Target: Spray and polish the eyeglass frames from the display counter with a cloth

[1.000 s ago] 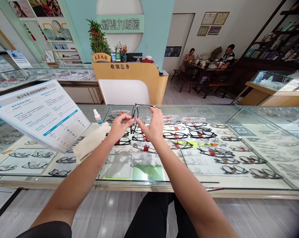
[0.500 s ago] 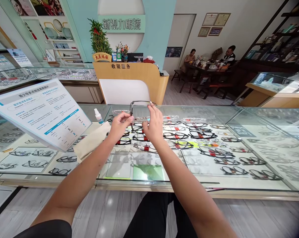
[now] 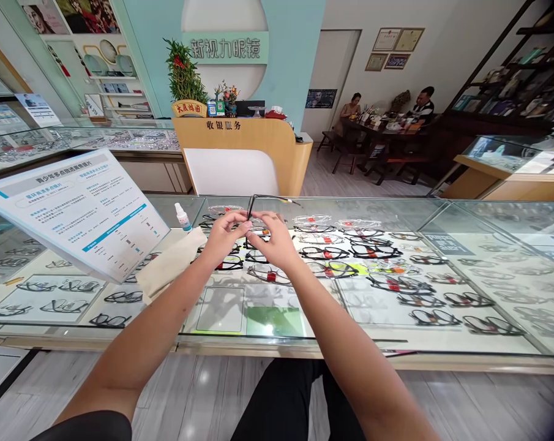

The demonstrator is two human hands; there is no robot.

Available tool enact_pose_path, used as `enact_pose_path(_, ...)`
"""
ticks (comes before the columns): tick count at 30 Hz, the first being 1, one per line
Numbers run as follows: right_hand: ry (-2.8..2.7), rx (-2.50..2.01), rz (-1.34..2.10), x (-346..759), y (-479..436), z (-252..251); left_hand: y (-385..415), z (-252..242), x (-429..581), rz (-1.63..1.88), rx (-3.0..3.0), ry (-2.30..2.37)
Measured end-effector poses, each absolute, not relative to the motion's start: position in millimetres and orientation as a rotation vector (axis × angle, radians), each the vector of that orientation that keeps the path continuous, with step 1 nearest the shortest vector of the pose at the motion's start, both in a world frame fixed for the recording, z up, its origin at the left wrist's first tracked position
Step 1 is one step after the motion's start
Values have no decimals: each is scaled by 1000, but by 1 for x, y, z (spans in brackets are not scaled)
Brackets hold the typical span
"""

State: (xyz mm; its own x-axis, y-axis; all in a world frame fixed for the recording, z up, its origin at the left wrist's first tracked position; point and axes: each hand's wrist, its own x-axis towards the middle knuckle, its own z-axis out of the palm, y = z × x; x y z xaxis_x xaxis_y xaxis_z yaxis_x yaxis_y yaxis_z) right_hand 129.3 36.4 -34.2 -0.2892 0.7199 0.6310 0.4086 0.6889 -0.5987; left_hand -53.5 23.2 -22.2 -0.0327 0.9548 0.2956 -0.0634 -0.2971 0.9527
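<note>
A dark-framed pair of eyeglasses (image 3: 250, 207) is held up over the glass counter, one temple arm sticking out to the right. My left hand (image 3: 222, 237) pinches the frame from the left between thumb and fingers. From the other side, my right hand (image 3: 277, 244) closes thumb and fingers on the same frame, its fingertips close to my left ones. Much of the frame is hidden behind my fingers. Below my hands, rows of spectacle frames (image 3: 325, 252) with red tags lie in the display case.
A beige cloth (image 3: 169, 260) and a small white spray bottle (image 3: 183, 217) are on the glass left of my hands. A large printed sheet (image 3: 74, 208) stands tilted at far left. Beyond the glass counter (image 3: 277, 346) stands a wooden cashier desk (image 3: 240, 138); two people sit farther back.
My right hand has come down and left from the temple's far part to the frame beside my left hand. The eyeglasses have turned, now seen more edge-on and slightly lower.
</note>
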Motion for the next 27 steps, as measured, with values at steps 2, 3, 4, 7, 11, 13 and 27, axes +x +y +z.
enact_pose_path(2,-1934,-836,469,128,37,-36,23,-22,-52,1457,1403,999)
enact_pose_path(3,-1936,-821,503,127,37,-37,23,-22,-52,1455,1416,997)
enact_pose_path(4,-1938,-809,535,126,37,-38,23,-22,-52,1452,1423,998)
enact_pose_path(7,-1931,-820,611,125,36,-40,23,-23,-54,1426,1413,1003)
enact_pose_path(11,-1906,-865,676,125,35,-38,23,-23,-57,1375,1384,970)
enact_pose_path(13,-1903,-874,686,125,34,-36,24,-23,-59,1367,1397,940)
enact_pose_path(27,-1965,-945,646,127,27,-29,34,-31,-67,1360,1455,1053)
